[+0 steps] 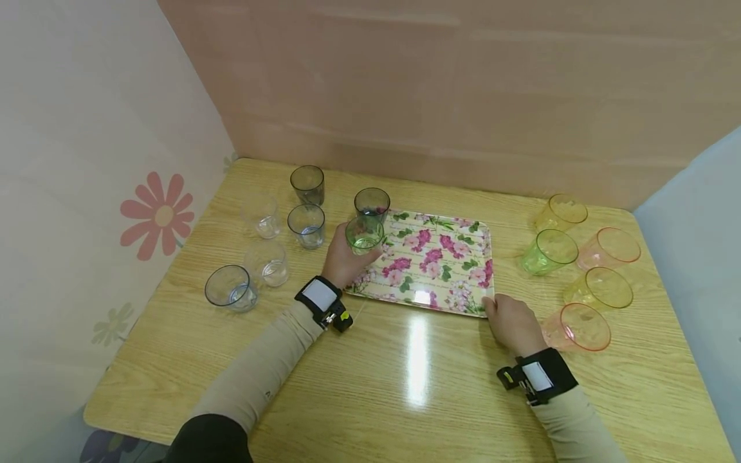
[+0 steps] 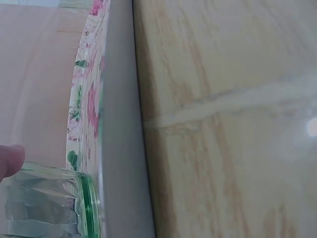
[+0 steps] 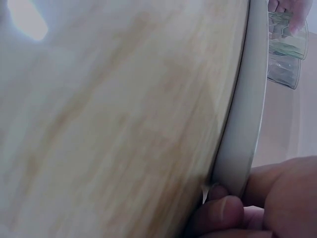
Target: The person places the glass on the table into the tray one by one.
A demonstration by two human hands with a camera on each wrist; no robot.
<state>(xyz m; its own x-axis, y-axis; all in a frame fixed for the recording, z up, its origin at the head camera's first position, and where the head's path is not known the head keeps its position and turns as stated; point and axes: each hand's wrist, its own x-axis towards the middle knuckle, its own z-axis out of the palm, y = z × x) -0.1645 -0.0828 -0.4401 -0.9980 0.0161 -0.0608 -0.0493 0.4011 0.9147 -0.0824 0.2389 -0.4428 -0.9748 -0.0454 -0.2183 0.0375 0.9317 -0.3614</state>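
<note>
My left hand grips a green glass at the left side of a flowered tray. In the left wrist view the same green glass shows at the lower left, beside the tray's rim, with one fingertip near it. Just behind that glass is a dark grey glass by the tray's back left corner; whether it stands on the tray I cannot tell. At the tray's front right corner my right hand pinches the rim; its fingers curl at the edge in the right wrist view.
On the left stand two grey glasses, two clear glasses and a dark-rimmed glass. Several yellow, green and pink glasses stand on the right, one pink glass close to my right hand.
</note>
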